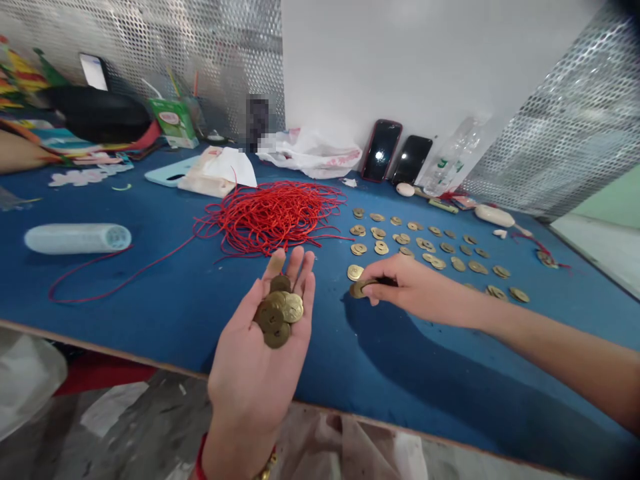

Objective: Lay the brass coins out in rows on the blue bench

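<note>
Palm up, my left hand (265, 373) holds a loose heap of brass-coloured coins (273, 317) in its half-curled fingers. Some of these coins show a small hole in the middle. To its right, my right hand (395, 283) is closed, pinching several coins (359, 289) between thumb and fingers just above or on the blue table. A small pile of coins (355, 272) lies right beside those fingertips. Beyond and around this hand, small piles of holed coins (426, 245) lie in rough rows. My right hand and forearm hide part of the rows.
A tangle of red cord (280, 217) lies behind my left hand, one strand running left to a pale tube (77, 239). Phones (381, 152), a plastic bottle (453, 160) and a white bag (315, 153) are at the back. Another person's arm (23, 153) shows far left.
</note>
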A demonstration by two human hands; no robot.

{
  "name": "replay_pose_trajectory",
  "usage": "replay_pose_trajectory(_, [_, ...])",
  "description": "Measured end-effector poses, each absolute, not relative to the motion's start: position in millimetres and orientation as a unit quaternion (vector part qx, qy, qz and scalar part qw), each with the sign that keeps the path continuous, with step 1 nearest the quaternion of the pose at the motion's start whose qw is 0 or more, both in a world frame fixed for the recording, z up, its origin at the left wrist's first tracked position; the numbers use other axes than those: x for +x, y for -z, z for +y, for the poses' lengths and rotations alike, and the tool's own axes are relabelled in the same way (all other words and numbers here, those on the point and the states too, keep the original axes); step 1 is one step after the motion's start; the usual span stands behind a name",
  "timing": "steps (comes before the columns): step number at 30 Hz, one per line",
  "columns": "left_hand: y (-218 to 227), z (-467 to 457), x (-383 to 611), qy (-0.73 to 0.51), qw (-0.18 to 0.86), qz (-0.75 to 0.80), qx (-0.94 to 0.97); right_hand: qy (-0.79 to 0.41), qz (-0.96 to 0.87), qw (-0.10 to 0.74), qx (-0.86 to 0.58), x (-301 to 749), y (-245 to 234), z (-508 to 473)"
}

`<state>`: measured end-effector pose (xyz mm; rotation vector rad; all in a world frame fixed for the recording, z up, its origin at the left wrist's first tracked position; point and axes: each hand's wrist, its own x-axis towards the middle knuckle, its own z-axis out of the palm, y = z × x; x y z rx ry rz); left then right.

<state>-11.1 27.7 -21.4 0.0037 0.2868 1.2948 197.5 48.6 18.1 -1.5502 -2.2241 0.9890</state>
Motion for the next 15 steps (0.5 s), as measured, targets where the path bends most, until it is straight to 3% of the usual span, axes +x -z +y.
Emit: replay_pose_trajectory(15, [15.4, 26.6, -9.4, -0.610, 0.774, 0.166, -0.029, -0.255, -0.788, 0.118, -0.548, 190.2, -16.9, 36.8])
